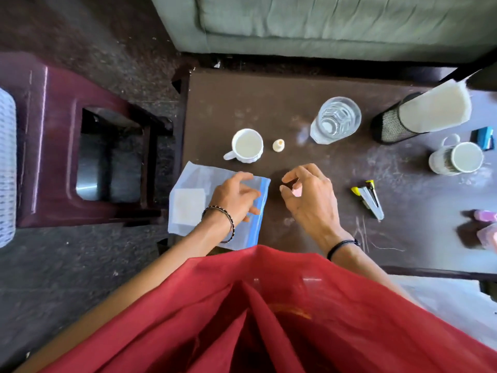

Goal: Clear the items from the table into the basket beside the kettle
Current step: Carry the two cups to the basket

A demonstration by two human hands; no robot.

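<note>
Little looks cleared: the dark brown counter (pixel 269 103) holds a white ceramic mug (pixel 246 145) with a clear zip bag (pixel 215 205) just below under the released left grip (pixel 236 196), the right grip (pixel 309 192) pinching a small pink piece (pixel 297 191), and no basket or kettle in view.

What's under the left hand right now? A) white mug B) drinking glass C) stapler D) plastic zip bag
D: the left hand rests on the plastic zip bag at the table's left edge; the stapler, white mug and glass lie apart from it.
</note>
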